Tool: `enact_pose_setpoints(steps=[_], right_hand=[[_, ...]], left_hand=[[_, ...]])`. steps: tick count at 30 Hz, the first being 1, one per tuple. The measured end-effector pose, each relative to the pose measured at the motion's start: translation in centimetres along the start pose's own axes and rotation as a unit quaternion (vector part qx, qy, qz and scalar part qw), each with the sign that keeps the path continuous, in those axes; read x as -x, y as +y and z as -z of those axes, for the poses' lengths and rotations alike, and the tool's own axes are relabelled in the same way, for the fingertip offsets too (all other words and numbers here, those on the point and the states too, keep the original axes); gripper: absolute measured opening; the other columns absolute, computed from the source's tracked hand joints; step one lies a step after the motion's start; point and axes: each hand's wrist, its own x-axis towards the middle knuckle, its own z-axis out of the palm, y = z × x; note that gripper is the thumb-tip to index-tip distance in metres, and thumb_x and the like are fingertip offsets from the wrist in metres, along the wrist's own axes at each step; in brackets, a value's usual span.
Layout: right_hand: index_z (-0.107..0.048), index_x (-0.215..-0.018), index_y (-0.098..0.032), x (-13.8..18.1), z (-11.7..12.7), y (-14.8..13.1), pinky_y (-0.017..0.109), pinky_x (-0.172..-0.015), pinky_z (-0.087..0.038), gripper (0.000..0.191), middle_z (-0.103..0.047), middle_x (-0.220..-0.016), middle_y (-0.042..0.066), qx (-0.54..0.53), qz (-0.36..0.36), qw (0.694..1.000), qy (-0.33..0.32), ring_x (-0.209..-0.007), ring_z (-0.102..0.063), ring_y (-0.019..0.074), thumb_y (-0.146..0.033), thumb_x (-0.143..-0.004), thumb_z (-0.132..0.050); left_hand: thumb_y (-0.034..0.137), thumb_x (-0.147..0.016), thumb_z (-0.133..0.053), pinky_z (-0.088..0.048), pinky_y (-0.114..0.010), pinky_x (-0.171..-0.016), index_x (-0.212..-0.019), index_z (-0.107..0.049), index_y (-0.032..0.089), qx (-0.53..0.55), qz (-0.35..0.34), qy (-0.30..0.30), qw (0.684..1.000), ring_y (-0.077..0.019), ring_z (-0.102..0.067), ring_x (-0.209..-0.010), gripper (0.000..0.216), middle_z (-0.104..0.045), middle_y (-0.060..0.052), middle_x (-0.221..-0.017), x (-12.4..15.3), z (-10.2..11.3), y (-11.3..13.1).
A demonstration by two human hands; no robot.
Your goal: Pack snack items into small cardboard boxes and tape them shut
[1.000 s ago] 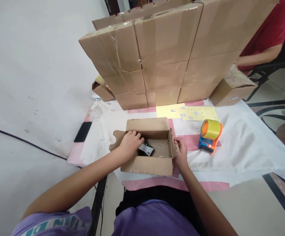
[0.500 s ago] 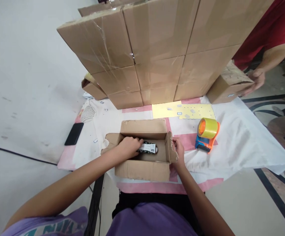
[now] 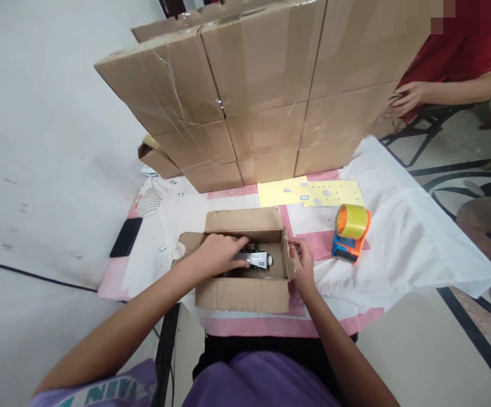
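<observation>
Head view:

1. Surface: tabletop (image 3: pixel 402 243) covered by a white cloth with pink bands. The cloth hangs over the right edge.
2. Open cardboard box (image 3: pixel 241 295) sits at the near edge of the tabletop, straight in front of the person, flaps up.
3. Left hand (image 3: pixel 214 255) is down inside the box. Its fingers are curled onto the left end of a small white-and-green pack (image 3: pixel 258 259), which lies flat on the box floor, right of centre.
4. Right hand (image 3: pixel 302 263) is outside the box. Thumb and fingers are narrow, pinching the torn right flap (image 3: pixel 288 255) and holding it upright.
5. Tape dispenser (image 3: pixel 349 233), orange and blue with a yellowish roll, stands on the cloth near the box, to its right, not touching.
6. Yellow sheet (image 3: pixel 313 193) with small cut-outs lies flat between the box and the carton wall.
7. Stack of sealed cartons (image 3: pixel 262 85) fills the back of the tabletop, three rows high, taped seams visible. A smaller open carton (image 3: pixel 156 159) sits at its left foot.
8. Left end of the cloth: black phone (image 3: pixel 125 237) lying flat, white mesh object (image 3: pixel 150 202) just behind it.
9. Room: plain white surface (image 3: pixel 37 141) to the left. To the right, beige floor (image 3: pixel 432 350) with dark inlaid lines.
10. Another person in a red sleeve (image 3: pixel 461 56) sits behind right. Their hand (image 3: pixel 406 97) is at the right edge of the carton stack.
</observation>
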Motion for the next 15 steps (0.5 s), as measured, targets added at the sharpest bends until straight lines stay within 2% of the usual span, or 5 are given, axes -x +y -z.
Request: enact_pose_setpoints(steps=[2, 4, 6, 11, 15], right_hand=[[-0.061, -0.100, -0.022, 0.1, 0.2, -0.2, 0.039, -0.084, -0.048, 0.021, -0.061, -0.099, 0.006, -0.021, 0.006, 1.000, 0.006, -0.095, -0.060, 0.0243, -0.041, -0.097, -0.052], [-0.062, -0.104, -0.023, 0.4, 0.5, -0.5, 0.039, -0.086, -0.049, 0.021, -0.061, -0.103, 0.006, -0.048, 0.023, 0.999, 0.009, -0.098, -0.060, 0.0246, -0.041, -0.097, -0.053], [-0.064, -0.112, -0.024, 0.7, 0.8, -0.9, 0.042, -0.089, -0.049, 0.026, -0.060, -0.111, 0.008, -0.067, 0.056, 0.996, -0.006, -0.104, -0.060, 0.0259, -0.042, -0.097, -0.053], [-0.063, -0.125, -0.028, 0.8, 1.0, -2.8, 0.049, -0.104, -0.045, 0.039, -0.055, -0.134, 0.012, -0.083, 0.114, 0.986, -0.089, -0.129, -0.050, 0.0317, -0.051, -0.095, -0.053], [-0.047, -0.141, -0.030, -0.3, 1.4, -4.7, 0.054, -0.111, -0.040, 0.061, -0.047, -0.149, 0.012, -0.122, 0.076, 0.981, -0.133, -0.140, -0.042, 0.0331, -0.051, -0.087, -0.063]], left_hand=[[0.059, -0.096, -0.050, -0.054, -0.034, -0.079, -0.127, -0.060, 0.029, 0.086, 0.080, 0.132, 0.984, -0.0260, -0.071, -0.099, 0.045, -0.075, -0.005, -0.111, 3.0, 0.4, -1.7], [0.061, -0.097, -0.045, -0.054, -0.032, -0.077, -0.119, -0.063, 0.026, 0.186, 0.209, 0.303, 0.911, -0.0235, -0.070, -0.099, 0.045, -0.073, -0.005, -0.113, 6.6, -1.1, -3.4], [0.063, -0.098, -0.037, -0.056, -0.035, -0.081, -0.128, -0.055, 0.021, 0.281, 0.271, 0.404, 0.827, -0.0254, -0.069, -0.108, 0.055, -0.069, -0.011, -0.123, 9.5, -4.3, -4.6], [0.090, -0.070, -0.053, -0.040, -0.052, -0.115, -0.153, -0.034, 0.019, 0.367, 0.076, 0.269, 0.887, -0.0386, -0.036, -0.147, 0.111, -0.032, -0.022, -0.161, 11.3, -11.6, -2.7], [0.049, -0.091, -0.062, -0.033, -0.050, -0.120, -0.148, -0.044, 0.025, 0.271, 0.050, 0.277, 0.920, -0.0325, -0.027, -0.152, 0.064, -0.017, -0.014, -0.168, 10.7, -11.3, -0.8]])
